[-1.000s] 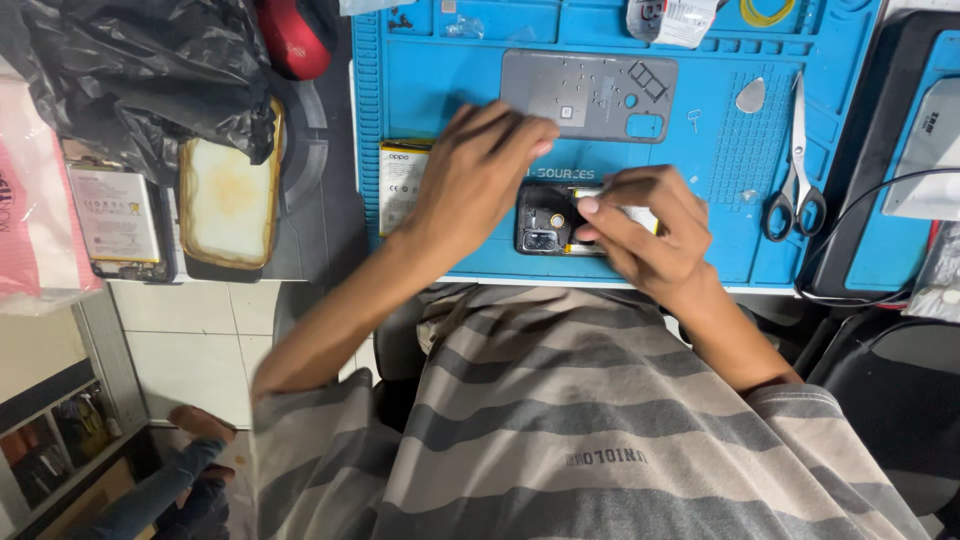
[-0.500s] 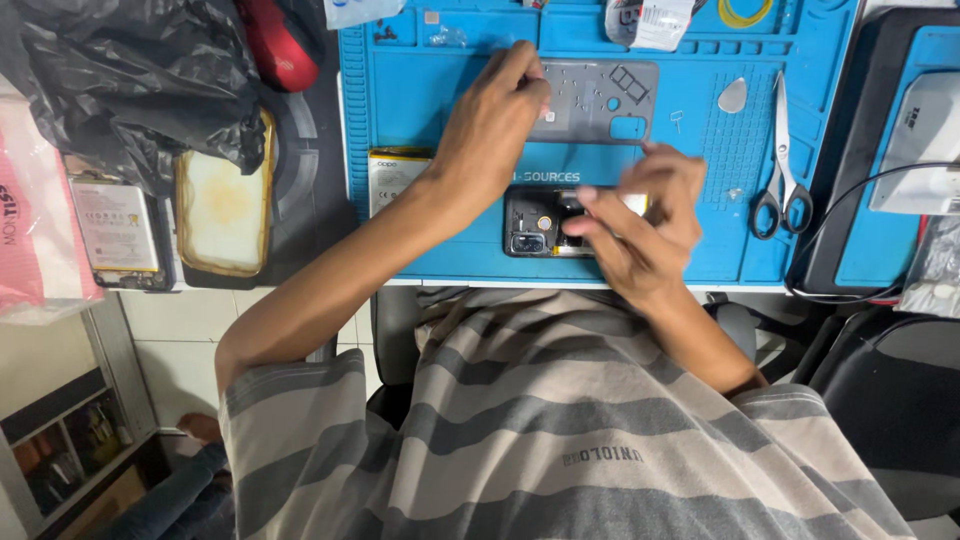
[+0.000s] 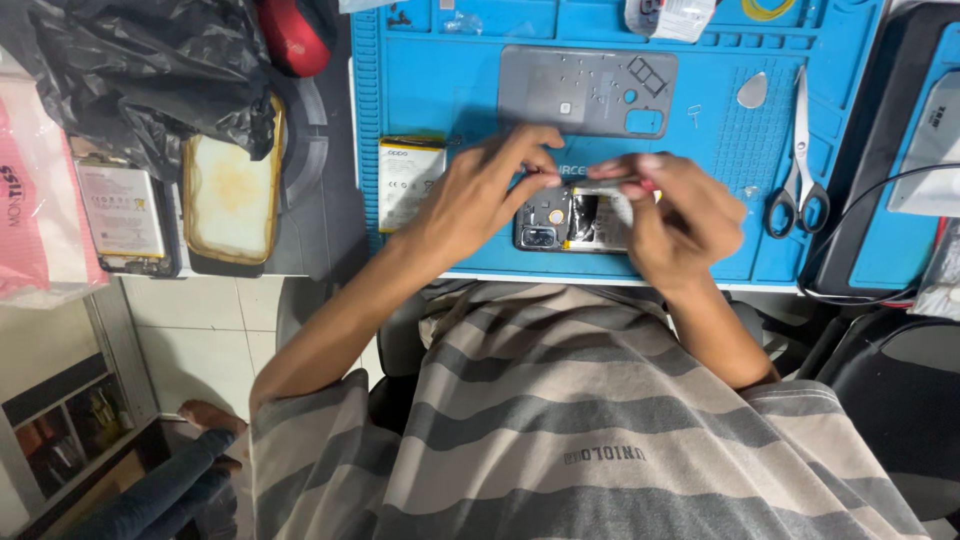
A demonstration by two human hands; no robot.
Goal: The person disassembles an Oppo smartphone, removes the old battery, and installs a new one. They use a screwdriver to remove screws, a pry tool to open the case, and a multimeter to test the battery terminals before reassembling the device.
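An opened phone point(image 3: 560, 222) with its inner parts bare lies on the blue work mat point(image 3: 450, 100), near the front edge. My left hand point(image 3: 480, 195) and my right hand point(image 3: 685, 210) hover just over it, fingertips meeting. Between them they pinch a slim pale strip point(image 3: 600, 185). The left fingers grip its left end and the right fingers its right end, where a small red bit shows. Both hands hide much of the phone. Its grey back cover point(image 3: 585, 92) lies farther back on the mat.
A flat battery point(image 3: 408, 180) lies left of the phone. Scissors point(image 3: 795, 170) and a grey pick point(image 3: 752, 90) lie at the right. Off the mat to the left are a yellowed phone case point(image 3: 232, 195), another battery point(image 3: 120, 210) and a black plastic bag point(image 3: 130, 70). A second mat point(image 3: 900, 200) and a black cable point(image 3: 880, 290) are at the right.
My left hand has come back from the grey back cover to the phone. Both hands now meet above it, pinching the strip.
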